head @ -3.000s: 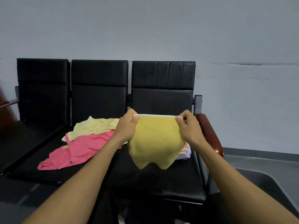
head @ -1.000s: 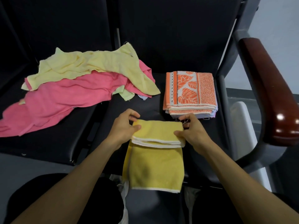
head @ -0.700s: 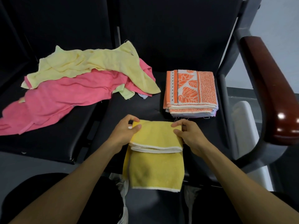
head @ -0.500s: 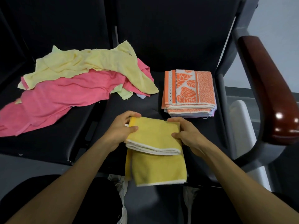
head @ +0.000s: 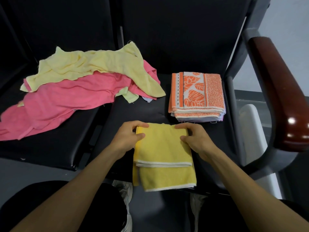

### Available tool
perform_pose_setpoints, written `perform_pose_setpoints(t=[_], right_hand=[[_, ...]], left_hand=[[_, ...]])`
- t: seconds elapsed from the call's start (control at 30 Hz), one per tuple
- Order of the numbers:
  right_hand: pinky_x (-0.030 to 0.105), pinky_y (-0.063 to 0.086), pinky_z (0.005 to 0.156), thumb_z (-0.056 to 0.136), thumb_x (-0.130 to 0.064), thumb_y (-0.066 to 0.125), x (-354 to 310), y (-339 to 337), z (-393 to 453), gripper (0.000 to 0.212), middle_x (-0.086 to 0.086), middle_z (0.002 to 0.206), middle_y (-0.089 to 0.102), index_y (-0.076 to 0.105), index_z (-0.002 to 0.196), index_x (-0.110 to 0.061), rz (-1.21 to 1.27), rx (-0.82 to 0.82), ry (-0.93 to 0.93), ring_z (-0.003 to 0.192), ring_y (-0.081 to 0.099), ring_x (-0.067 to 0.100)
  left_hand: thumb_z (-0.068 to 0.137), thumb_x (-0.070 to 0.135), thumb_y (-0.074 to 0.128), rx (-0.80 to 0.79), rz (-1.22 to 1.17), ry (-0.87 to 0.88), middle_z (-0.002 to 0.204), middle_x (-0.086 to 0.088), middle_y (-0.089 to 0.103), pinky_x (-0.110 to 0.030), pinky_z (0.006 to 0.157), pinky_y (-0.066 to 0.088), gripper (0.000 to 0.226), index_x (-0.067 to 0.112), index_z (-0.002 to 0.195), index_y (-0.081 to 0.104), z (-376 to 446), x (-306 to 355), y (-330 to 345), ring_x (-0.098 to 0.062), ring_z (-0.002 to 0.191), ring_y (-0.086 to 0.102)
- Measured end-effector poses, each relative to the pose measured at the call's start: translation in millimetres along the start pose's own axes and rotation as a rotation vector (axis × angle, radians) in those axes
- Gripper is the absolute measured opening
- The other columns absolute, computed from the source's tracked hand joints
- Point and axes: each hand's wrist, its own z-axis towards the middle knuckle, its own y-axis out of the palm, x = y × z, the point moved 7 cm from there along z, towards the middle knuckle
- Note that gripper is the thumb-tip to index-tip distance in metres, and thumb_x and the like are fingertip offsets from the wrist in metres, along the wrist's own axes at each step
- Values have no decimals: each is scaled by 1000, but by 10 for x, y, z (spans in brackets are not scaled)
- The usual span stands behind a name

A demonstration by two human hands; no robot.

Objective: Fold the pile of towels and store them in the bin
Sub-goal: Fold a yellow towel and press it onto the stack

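Row of black padded seats [head: 55, 148], joined side by side; seat backs [head: 175, 34] dark, upright, filling the upper frame. Narrow gap between the two nearest seat pads. Grey metal frame [head: 249, 52] rising at right, curving down and round under a glossy reddish-brown armrest [head: 280, 91]; two bright glints on the armrest's near end. White upright panel [head: 250, 131] just beyond the frame, between it and the right seat. Pale grey wall [head: 287, 19] at upper right, dark skirting strip below it. Grey floor [head: 38, 169] under the seat fronts. Pale shoes [head: 123, 193] partly visible on the floor at bottom centre.
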Motion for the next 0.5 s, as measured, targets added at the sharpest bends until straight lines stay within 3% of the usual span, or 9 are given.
perform_pose_setpoints(t=[0.1, 0.17, 0.27, 0.33, 0.43, 0.5], right_hand=[[25, 51, 81, 92, 6, 60, -35, -3, -10, 47, -4, 125, 52, 65, 125, -27, 31, -14, -15, 98, 56, 8], [25, 46, 87, 92, 6, 58, -23, 14, -23, 50, -5, 130, 47, 61, 130, -27, -43, -21, -13, 107, 53, 11], [23, 37, 93, 94, 1, 58, -34, 39, -33, 50, -2, 133, 41, 54, 137, -24, -237, -30, -48, 121, 46, 17], [23, 37, 96, 94, -2, 60, -35, 34, -18, 48, 4, 137, 40, 53, 138, -21, -315, -5, -63, 125, 47, 23], [34, 44, 99, 93, -13, 64, -81, 8, -27, 41, 6, 132, 36, 57, 133, -18, -446, 137, -191, 122, 45, 27], [47, 45, 99, 95, -26, 63, -182, 103, -76, 37, 6, 137, 37, 56, 131, -18, -609, 213, -373, 124, 41, 28]], left_hand=[[92, 0, 67, -26, -41, -8, 127, 5, 61, -35, 69, 58, 46, 37, 119, 69, -2, 23, 21, -22, 103, 68], [92, 2, 67, -72, 5, -19, 127, 5, 57, -34, 67, 57, 48, 39, 122, 65, -20, 4, 68, -24, 106, 66], [92, 11, 69, -82, 201, 6, 132, 3, 54, -48, 91, 56, 49, 41, 129, 59, -30, -17, 103, -26, 113, 61], [92, 14, 69, -28, 298, 41, 132, 1, 50, -48, 101, 50, 48, 33, 134, 56, -30, 20, 90, -26, 117, 57], [92, 20, 69, 92, 479, 153, 137, -3, 38, -39, 105, 43, 48, 21, 138, 54, -59, 138, 68, -26, 123, 47], [94, 27, 66, 159, 607, 270, 148, -6, 30, -43, 109, 37, 47, 17, 139, 53, -91, 230, 123, -27, 132, 34]])
